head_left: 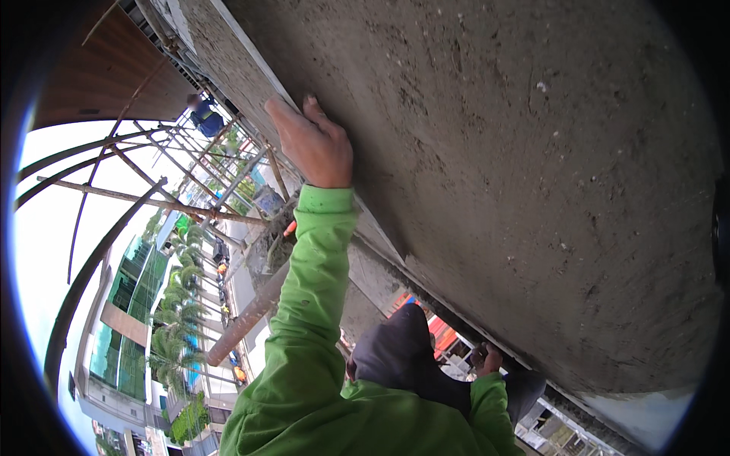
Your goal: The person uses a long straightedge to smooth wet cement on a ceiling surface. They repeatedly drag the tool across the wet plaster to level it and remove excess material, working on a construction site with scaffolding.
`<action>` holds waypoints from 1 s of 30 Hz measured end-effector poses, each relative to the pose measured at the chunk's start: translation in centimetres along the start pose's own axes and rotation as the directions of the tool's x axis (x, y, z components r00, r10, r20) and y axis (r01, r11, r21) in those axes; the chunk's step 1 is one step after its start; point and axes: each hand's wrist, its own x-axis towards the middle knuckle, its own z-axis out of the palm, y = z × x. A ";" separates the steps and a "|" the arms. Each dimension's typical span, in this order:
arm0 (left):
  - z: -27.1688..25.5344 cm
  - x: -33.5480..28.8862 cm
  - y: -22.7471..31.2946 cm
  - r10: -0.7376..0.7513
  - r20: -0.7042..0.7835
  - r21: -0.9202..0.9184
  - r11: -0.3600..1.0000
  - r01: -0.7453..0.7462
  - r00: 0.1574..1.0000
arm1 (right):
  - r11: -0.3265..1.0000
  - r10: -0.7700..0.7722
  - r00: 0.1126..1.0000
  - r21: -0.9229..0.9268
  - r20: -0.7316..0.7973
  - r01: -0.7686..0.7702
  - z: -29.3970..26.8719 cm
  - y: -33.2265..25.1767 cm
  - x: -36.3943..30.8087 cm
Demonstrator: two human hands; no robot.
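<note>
My left hand (315, 148), at the end of a green sleeve, is closed around a long pale straight strip (255, 57). The strip lies along the edge of a grey, freshly plastered surface (517, 152), and the thumb rests on the plaster side. Lower right, my right hand (487, 359) is curled near the lower edge of that surface. Its fingers are bent, and what they hold, if anything, is too dark and small to make out. My dark-trousered knee (399, 346) shows between the two arms.
Bamboo scaffold poles (152, 199) cross the left side. Beside my left forearm sit a heap of mortar (266, 247) and an orange-ended tool (290, 229). A thick brown pole (247, 319) runs below. Another person in blue (205, 119) is on the far scaffold. Street and palms (179, 327) lie far below.
</note>
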 end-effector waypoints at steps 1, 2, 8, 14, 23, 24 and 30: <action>-0.1 -1.8 0.7 -0.024 0.018 -0.047 0.999 0.025 1.000 | 1.000 -0.011 1.000 0.014 -0.006 0.011 -0.2 -0.2 0.1; -0.6 -3.2 1.9 -0.032 0.036 -0.087 0.996 0.035 0.999 | 0.999 -0.024 1.000 0.036 0.010 0.024 -0.5 -0.1 0.4; -4.6 -12.0 6.1 -0.081 0.231 -0.285 0.947 0.148 0.969 | 0.999 -0.050 0.999 0.020 0.005 0.050 -0.6 -0.4 -0.3; -5.3 -17.5 5.9 -0.038 0.255 -0.416 0.898 0.146 0.966 | 0.992 -0.120 0.992 0.044 0.042 0.118 -2.2 -0.2 1.4; 1.6 -1.1 -4.1 -0.149 0.091 -0.106 0.982 0.158 0.985 | 0.993 -0.102 0.993 0.060 -0.059 0.106 -2.9 -0.5 1.1; 1.2 -0.8 -3.2 -0.183 0.121 -0.127 0.972 0.198 0.976 | 0.994 -0.109 0.990 -0.011 -0.088 0.108 -2.2 -0.5 0.9; -0.2 -8.9 0.7 -0.109 0.080 -0.125 0.985 0.118 0.991 | 0.998 -0.057 0.998 0.030 -0.039 0.059 -1.3 -0.6 0.6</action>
